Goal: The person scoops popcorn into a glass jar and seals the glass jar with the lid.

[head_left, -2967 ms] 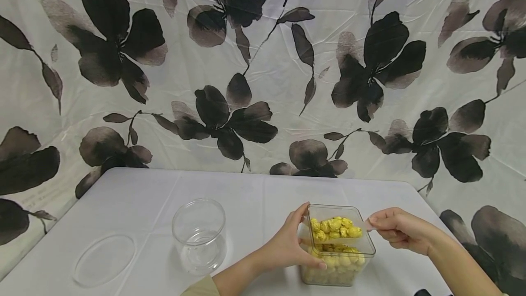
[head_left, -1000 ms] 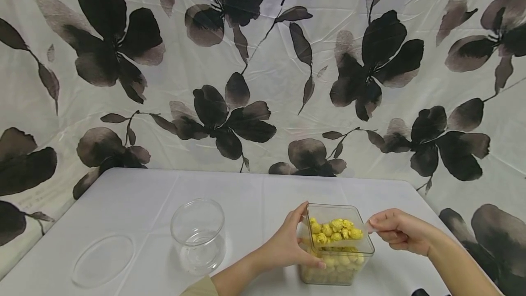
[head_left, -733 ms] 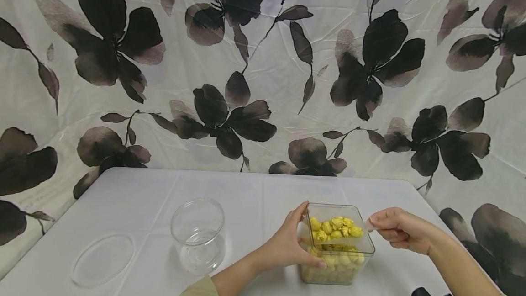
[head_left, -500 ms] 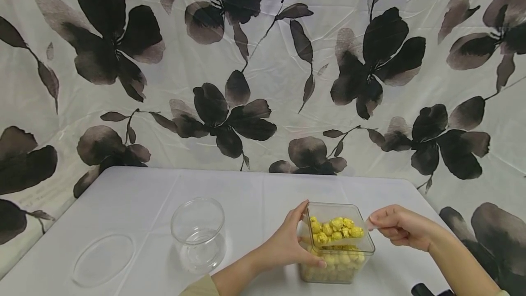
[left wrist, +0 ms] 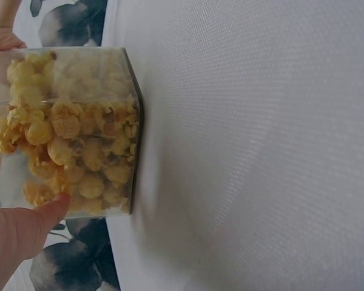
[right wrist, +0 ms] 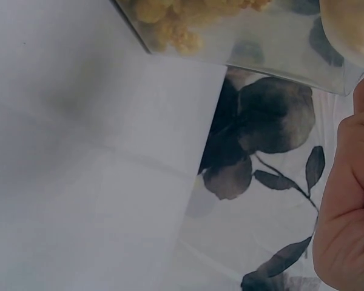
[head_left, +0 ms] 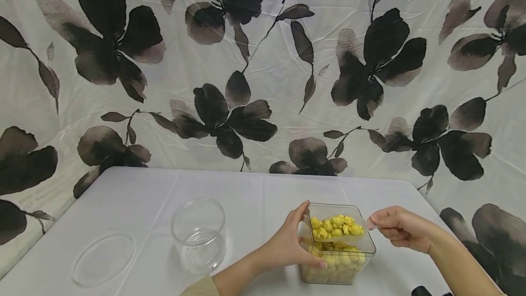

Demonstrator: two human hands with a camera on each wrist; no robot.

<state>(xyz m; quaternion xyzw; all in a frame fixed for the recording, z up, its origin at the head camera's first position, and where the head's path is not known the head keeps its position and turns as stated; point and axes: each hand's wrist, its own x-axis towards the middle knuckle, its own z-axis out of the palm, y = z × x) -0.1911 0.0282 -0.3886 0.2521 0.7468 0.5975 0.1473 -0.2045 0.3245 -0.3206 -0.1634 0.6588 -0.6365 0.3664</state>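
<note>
A clear square container [head_left: 357, 254] filled with yellow popcorn [head_left: 339, 266] stands on the table's right half. My left hand [head_left: 283, 245] grips it from the left, thumb against the front wall; the left wrist view shows the thumb [left wrist: 30, 233] on the plastic. My right hand [head_left: 404, 229], just right of the rim, pinches the handle of a translucent scoop [head_left: 334, 240]. Inside the container, the scoop bears a heap of popcorn above the rest. Its rounded bowl [right wrist: 355, 27] shows in the right wrist view. My fingers cover most of the handle.
A clear round jar [head_left: 199, 236] without a lid stands left of the container. Farther left a clear round lid [head_left: 104, 259] lies flat. Part of a black object [head_left: 422, 291] shows at the bottom right edge. A floral cloth [head_left: 263, 72] hangs behind the white table.
Compared with three seconds ago, the popcorn on the scoop sits slightly differently. My right hand shifts only slightly with the scoop. My left hand and the container stay in place.
</note>
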